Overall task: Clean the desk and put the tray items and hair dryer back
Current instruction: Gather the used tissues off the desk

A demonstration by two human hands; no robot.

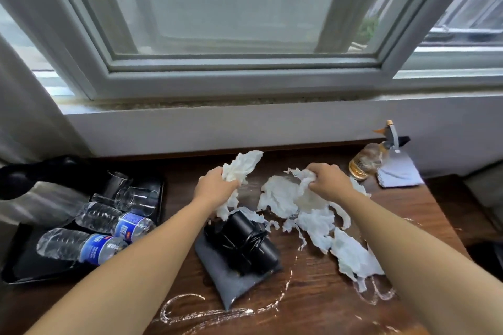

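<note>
Your left hand [215, 187] clutches a tissue wad [242, 166], your right hand [326, 182] pinches torn tissue [283, 196]; the hair dryer [245, 242] sits just behind your left hand, where dragged scraps could tear and catch.

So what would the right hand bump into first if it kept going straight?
Likely the wall under the window. Past the tissue the right hand grips, only bare desk shows, though depth is unclear.

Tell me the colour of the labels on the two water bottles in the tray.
Blue labels with white lettering, clearest in the head view.
</note>
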